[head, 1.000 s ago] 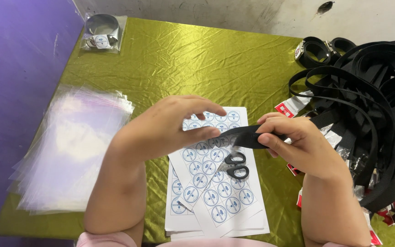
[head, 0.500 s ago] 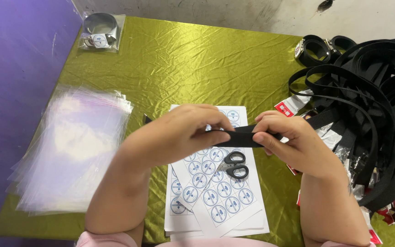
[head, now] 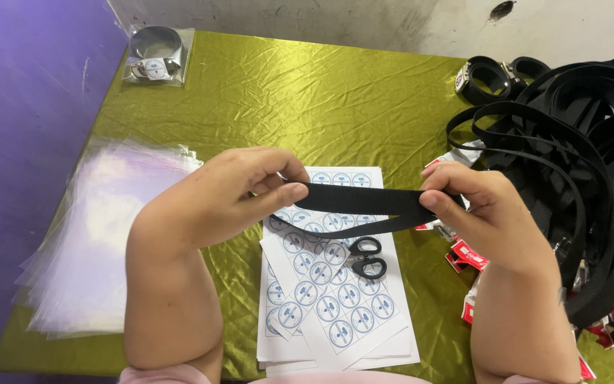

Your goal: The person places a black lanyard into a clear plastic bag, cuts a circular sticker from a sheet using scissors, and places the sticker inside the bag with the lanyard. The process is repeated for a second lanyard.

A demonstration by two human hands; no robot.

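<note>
A black strap (head: pixel 360 200) is held stretched between the two hands above the surface (head: pixel 307 92), which is covered with a wrinkled olive-green cloth. The left hand (head: pixel 232 195) is clamped on one end of the strap, the thumb pressed against the fingers. The right hand (head: pixel 474 206) is pinched on the other end, with the thumb on the near side. A second length of the same strap is seen curving just below the taut part, so that the strap appears doubled over between the hands.

Directly beneath the strap, a stack of white sticker sheets (head: pixel 335 299) printed with rows of round blue-and-white labels is laid on the surface. A small pair of black scissors (head: pixel 366 257) is rested on top of the sheets, closed, just below the strap.

To the left, a pile of clear plastic bags (head: pixel 97 238) is spread near the edge of the surface. At the far left corner, a bagged coiled strap (head: pixel 155 53) with a round label is placed. On the right, a large tangle of black straps (head: pixel 577 142) is heaped, with rolled straps (head: pixel 488 75) at its far end. Small red-and-white packets (head: pixel 467 254) are scattered beside the right hand, partly under the tangle.
</note>
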